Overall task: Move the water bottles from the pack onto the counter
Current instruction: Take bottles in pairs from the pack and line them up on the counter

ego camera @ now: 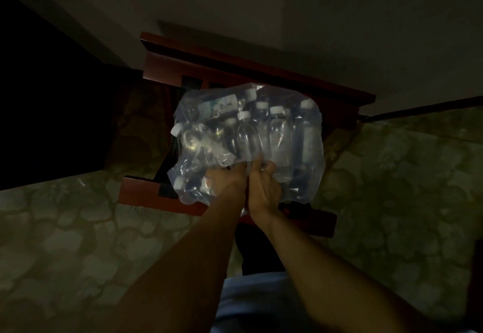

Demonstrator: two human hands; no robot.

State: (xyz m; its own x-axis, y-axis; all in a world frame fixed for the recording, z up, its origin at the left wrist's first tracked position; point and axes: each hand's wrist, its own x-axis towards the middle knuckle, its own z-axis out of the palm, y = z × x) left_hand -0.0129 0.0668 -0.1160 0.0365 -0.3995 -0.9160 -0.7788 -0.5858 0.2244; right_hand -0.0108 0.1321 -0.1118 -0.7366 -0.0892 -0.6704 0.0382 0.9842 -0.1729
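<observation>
Gripping the near edge of the pack [245, 139], both hands are bunching its clear film where they meet; the left hand [226, 179] and right hand [264, 186] are working side by side, touching or nearly so, fingers curled into the wrap rather than round any one bottle; how tightly each is pinching is hard to read in the dim light. The pack is lying straight ahead of the hands, just beyond the fingertips, resting on or held just over a dark red wooden stand [235, 71] set against the wall; which of the two, I cannot tell. Most bottles [247, 136] are lying with their long axes running away from the person, white caps pointing to the far side; a few at the left are lying askew, one cap poking toward the left edge. Neither hand is clearly nearer; the opening, judging by the loose film, is sitting right at the hands, so the next reach is likely going forward into the wrap along the bottles' length. The film is looking slack and crumpled, the bottles clear, small and jumbled inside; no bottle is showing outside the pack, so the unloading is, by my reading, not yet begun; patterned carpet [78, 228] is spreading on both sides.
</observation>
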